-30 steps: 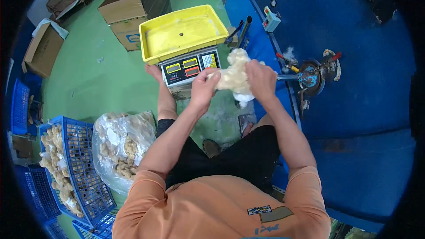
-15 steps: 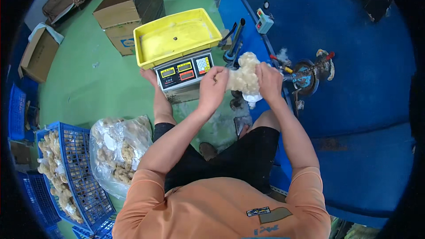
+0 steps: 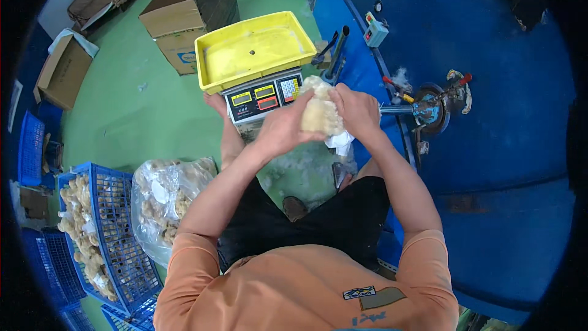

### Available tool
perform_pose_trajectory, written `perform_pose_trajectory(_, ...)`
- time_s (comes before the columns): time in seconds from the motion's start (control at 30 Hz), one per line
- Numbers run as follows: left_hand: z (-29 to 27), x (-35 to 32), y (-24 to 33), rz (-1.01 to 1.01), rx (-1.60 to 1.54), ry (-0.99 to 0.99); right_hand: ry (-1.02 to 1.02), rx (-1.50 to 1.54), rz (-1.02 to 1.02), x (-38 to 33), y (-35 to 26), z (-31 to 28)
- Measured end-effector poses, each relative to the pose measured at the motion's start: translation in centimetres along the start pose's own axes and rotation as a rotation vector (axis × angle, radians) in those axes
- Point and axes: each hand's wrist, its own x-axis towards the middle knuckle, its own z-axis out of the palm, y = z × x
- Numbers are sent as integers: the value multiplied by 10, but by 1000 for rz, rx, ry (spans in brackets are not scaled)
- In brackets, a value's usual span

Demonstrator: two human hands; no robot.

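A cream-coloured fluffy plush toy (image 3: 322,115) hangs in front of me, in both hands. My left hand (image 3: 285,124) wraps its near left side, thumb and fingers against the pile. Closed on the upper right part is my right hand (image 3: 358,110). A white cloth piece (image 3: 340,141) dangles below the plush. Just right of my right hand, a metal tube (image 3: 397,110) sticks out of the blue machine (image 3: 502,141). Behind my left hand stands a digital scale (image 3: 260,98) carrying a yellow tray (image 3: 257,55).
At my left, a blue crate (image 3: 119,233) holds several tan plush pieces, beside a clear plastic bag (image 3: 173,199) with more. Cardboard boxes (image 3: 177,30) stand on the green floor (image 3: 122,116). A lever with a red handle (image 3: 467,78) projects near the tube. White fluff lies between my feet.
My hands have come closer together, and the plush between them is bunched rather than stretched. My left hand has shifted from a pinch at one end to its side. The view has turned slightly.
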Motion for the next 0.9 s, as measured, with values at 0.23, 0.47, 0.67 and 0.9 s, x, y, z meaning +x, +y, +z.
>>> perform_pose_trajectory(0.23, 71, -33, -22, 96, -118, 203, -50, -4, -47, 0, -13, 2)
perform_pose_trajectory(0.47, 40, -12, 6, -70, -182, 201, 13, 154, 90, 9, -10, 6)
perform_pose_trajectory(0.67, 47, -19, 10, -5, -231, 258, 84, 581, 107, -4, -2, -4)
perform_pose_trajectory(0.9, 38, -21, -5, 63, -376, 214, 428, 492, 82, -79, 30, 0)
